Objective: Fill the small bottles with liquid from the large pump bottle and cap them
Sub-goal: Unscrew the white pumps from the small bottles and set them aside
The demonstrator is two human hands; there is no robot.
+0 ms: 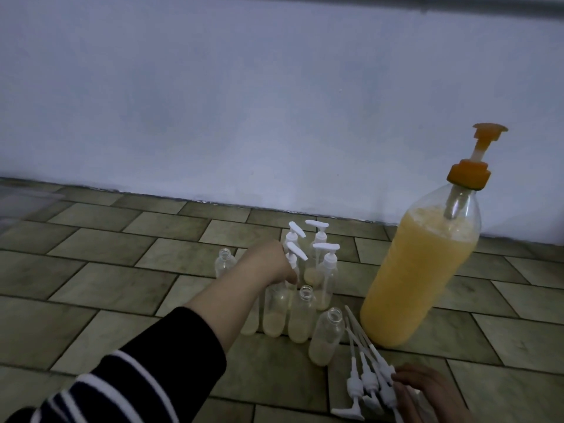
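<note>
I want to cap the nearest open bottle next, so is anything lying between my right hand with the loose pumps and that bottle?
Nothing visible blocks it. The right hand rests on the loose pump caps, whose dip tubes point up toward the nearest open bottle. Between them is only bare floor. The large pump bottle stands off to the right, clear of that path.

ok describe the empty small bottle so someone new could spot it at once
Start at the large pump bottle of orange liquid on the right, then cross the cluster of small bottles to its far left edge. The empty bottle stands there alone behind the left hand: uncapped, clear, no liquid inside.
</note>
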